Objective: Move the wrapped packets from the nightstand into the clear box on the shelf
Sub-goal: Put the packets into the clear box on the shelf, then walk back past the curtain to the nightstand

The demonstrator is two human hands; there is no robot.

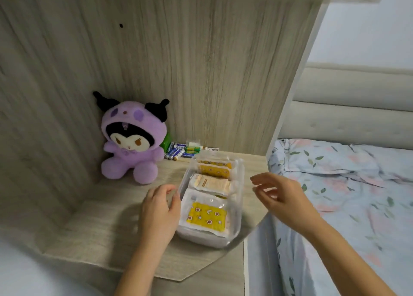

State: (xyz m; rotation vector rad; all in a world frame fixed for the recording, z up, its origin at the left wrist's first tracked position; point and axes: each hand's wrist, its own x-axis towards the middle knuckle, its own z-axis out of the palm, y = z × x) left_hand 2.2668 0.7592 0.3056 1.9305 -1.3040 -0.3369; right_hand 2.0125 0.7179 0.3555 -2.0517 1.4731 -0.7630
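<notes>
Clear box point(234, 226) sits on the wood shelf point(100, 224), long axis running away from the camera, already holding a row of wrapped packets point(206, 215) — yellow-patterned one nearest, more stacked toward the back. Left hand point(159, 210) rests at the box's left wall, fingers loosely curled against it, holding nothing I can see. Right hand point(279, 195) hovers just right of the box rim, fingers spread and relaxed, empty. Nightstand not in view, so any remaining packets can't be located. Left hand is nearer the box — likely steadying it.
</notes>
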